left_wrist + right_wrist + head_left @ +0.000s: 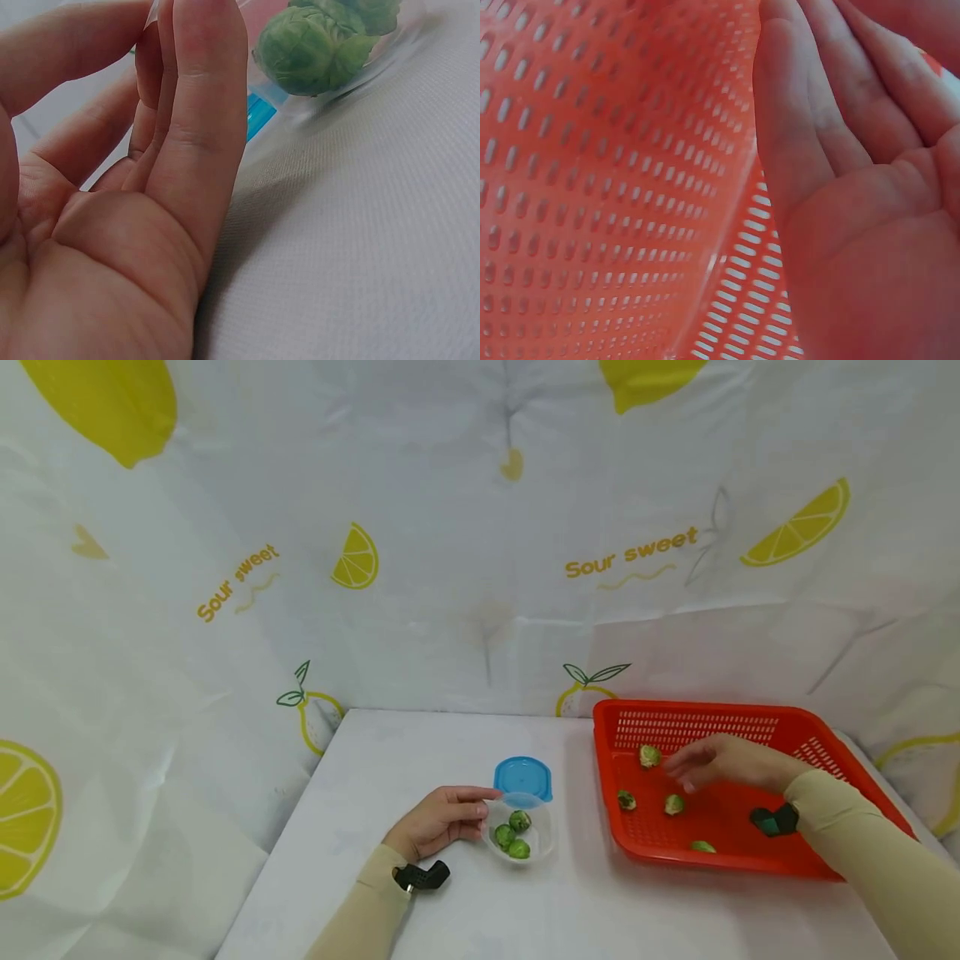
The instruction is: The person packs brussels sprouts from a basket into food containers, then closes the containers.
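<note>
Left fingers [467, 811] grip the bowl [542, 836]; right fingers [690, 752] hang loosely bent.

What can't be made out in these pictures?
Head view: part of the red perforated plastic basket, behind the right hand and beige sleeve.
Head view: lower part of a small green sprout, behind the basket's near rim.
Left wrist view: part of the clear plastic bowl, cut off by the top edge.
Right wrist view: some right-hand fingers, cut off above.
</note>
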Available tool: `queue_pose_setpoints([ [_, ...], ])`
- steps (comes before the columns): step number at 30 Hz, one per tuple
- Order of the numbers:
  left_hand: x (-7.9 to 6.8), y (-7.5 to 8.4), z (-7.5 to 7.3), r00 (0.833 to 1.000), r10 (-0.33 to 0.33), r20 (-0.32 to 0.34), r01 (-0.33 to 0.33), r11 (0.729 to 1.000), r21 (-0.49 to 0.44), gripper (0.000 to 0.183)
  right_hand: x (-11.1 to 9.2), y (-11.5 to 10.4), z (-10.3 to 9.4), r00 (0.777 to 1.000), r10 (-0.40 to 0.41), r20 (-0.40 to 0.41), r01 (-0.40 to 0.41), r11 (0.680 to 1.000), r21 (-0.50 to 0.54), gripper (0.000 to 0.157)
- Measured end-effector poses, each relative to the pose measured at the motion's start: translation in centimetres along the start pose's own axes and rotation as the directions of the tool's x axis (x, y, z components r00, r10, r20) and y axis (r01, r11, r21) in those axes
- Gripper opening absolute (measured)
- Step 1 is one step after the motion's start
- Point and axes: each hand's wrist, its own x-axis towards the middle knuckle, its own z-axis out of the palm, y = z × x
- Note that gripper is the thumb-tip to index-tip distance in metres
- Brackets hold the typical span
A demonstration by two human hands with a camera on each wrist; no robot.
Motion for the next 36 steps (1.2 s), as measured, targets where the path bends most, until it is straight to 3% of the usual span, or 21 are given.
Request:
queue_pose_setpoints([
  [11, -0.1, 0.1, 0.1, 1.000, -0.002, 0.010, 0.002, 1.000, -0.006, 0.048, 0.9, 0.9, 1.0, 0.999, 0.010, 0.049, -0.010, 1.000, 0.003, 0.039],
  [19, 0.2, 0.1, 0.0, 1.000, -0.001, 0.009, 0.001, 1.000, 0.002, 0.046, 1.0, 0.6, 1.3, 0.998, 0.062, 0.024, -0.060, 0.997, -0.043, 0.036],
  [36, 0.1, -0.1, -0.2, 1.000, -0.003, -0.001, 0.003, 1.000, 0.020, 0.045, 1.5, 0.9, 1.7, 0.999, 0.047, -0.006, -0.048, 0.991, -0.123, 0.031],
])
